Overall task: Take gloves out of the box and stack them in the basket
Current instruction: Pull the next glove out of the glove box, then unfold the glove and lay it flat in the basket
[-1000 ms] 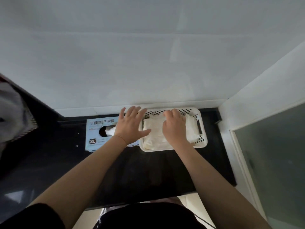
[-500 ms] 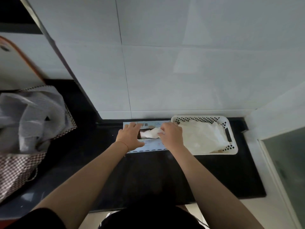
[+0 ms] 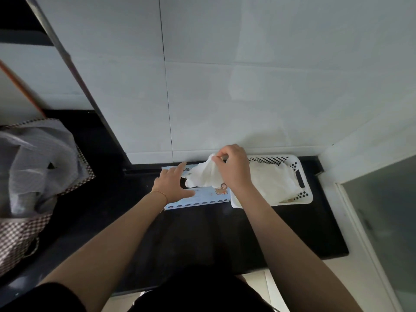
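Observation:
A light blue glove box point(image 3: 198, 199) lies flat on the black counter against the white tiled wall. My left hand point(image 3: 172, 184) rests flat on its top with fingers straight. My right hand point(image 3: 234, 168) pinches a white glove point(image 3: 206, 174) and holds it raised above the box's opening, its lower end still at the slot. To the right of the box stands a white perforated basket point(image 3: 302, 179) with a pile of white gloves point(image 3: 274, 183) lying in it.
A checked bag holding grey striped cloth point(image 3: 33, 167) sits on the counter at the left. A dark vertical edge point(image 3: 74, 70) runs up the wall on the left. A frosted glass panel point(image 3: 387, 224) stands to the right of the counter.
My right hand has left the basket, reached the box and pulled a glove up out of the slot. My left hand moved onto the box top. The view has swung left.

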Tool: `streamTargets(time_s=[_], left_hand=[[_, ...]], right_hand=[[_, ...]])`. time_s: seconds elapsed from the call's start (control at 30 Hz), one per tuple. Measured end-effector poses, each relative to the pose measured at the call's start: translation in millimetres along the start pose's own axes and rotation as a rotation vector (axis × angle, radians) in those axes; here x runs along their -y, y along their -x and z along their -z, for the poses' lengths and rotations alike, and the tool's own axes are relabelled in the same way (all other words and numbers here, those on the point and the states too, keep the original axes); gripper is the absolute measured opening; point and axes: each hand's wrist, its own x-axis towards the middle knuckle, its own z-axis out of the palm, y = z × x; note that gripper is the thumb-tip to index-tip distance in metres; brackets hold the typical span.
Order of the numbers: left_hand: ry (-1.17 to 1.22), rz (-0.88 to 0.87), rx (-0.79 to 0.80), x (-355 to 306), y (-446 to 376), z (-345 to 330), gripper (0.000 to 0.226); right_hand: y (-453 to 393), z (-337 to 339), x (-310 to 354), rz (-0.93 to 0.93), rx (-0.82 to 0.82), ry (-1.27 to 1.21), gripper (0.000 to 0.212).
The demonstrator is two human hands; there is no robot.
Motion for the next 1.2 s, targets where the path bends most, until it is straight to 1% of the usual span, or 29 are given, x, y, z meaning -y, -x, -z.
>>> streamTargets(time_s=[0.1,0.17,0.2,0.27,0.33,0.43,0.47,0.53,0.6,0.67,0.73,0.8,0.83,0.9,0.93,1.0,1.07,1.1,1.17,1.2], left_hand=[[0.089,0.003,0.003,-4.1,0.4,5.0,0.100],[0.211,-0.022,-0.054,-11.1,2.8,9.8,0.092],[0.275,-0.061,-0.098,-16.4,4.1,13.0,0.086],[0.393,-0.170,-0.186,-29.9,8.9,20.7,0.070],[0.489,-0.237,-0.235,-45.6,15.3,32.5,0.046],[0.569,-0.240,-0.280,-60.6,17.8,48.0,0.007],[0.603,-0.231,-0.303,-62.3,17.3,52.6,0.004],[0.681,-0.193,-0.348,-63.4,16.7,61.8,0.008],[0.708,-0.142,-0.393,-60.8,16.7,68.1,0.007],[0.719,-0.096,-0.435,-55.6,17.7,70.2,0.007],[0.730,-0.043,-0.464,-50.0,17.5,69.9,0.009],[0.668,0.008,-0.439,-44.1,16.4,68.3,0.011],[0.606,0.027,-0.390,-40.3,15.5,66.7,0.011],[0.482,0.043,-0.259,-34.0,13.9,63.9,0.013],[0.444,0.037,-0.202,-32.7,14.4,63.1,0.018],[0.463,-0.032,-0.129,-34.8,17.9,63.7,0.038],[0.595,-0.187,-0.080,-43.7,24.1,66.8,0.061],[0.646,-0.264,-0.056,-49.6,27.0,68.9,0.068],[0.694,-0.359,-0.035,-59.3,30.1,73.2,0.067],[0.719,-0.361,-0.037,-63.8,30.3,76.2,0.061]], right_hand=[[-3.5,11.4,8.4,0.002,0.022,-0.054,0.008],[-4.2,18.2,13.6,-0.005,0.077,-0.055,0.009],[-4.5,21.8,17.0,-0.014,0.102,-0.065,0.010],[-4.9,26.7,22.0,-0.043,0.129,-0.103,0.011],[-4.7,32.3,29.5,-0.060,0.145,-0.132,0.010],[-4.9,37.9,37.1,-0.093,0.150,-0.190,0.009],[-4.7,41.3,39.5,-0.103,0.161,-0.213,0.012],[-5.5,50.8,41.1,-0.118,0.246,-0.194,0.019],[-5.9,57.4,36.0,-0.117,0.367,-0.049,0.020],[-4.1,61.1,30.2,-0.144,0.416,0.073,0.026],[-3.1,63.3,27.1,-0.145,0.385,0.104,0.029],[-1.3,67.0,31.9,-0.153,0.322,0.023,0.016],[0.7,67.8,35.6,-0.174,0.290,-0.054,0.010],[3.0,69.5,42.6,-0.196,0.225,-0.195,0.010],[3.8,70.0,46.3,-0.195,0.204,-0.240,0.008],[6.0,71.0,55.1,-0.178,0.188,-0.300,0.005],[7.0,71.9,63.0,-0.149,0.202,-0.335,0.011],[7.1,72.9,67.0,-0.133,0.209,-0.339,0.012],[6.8,74.4,74.0,-0.104,0.212,-0.340,0.012],[6.6,75.2,76.8,-0.094,0.208,-0.338,0.012]])
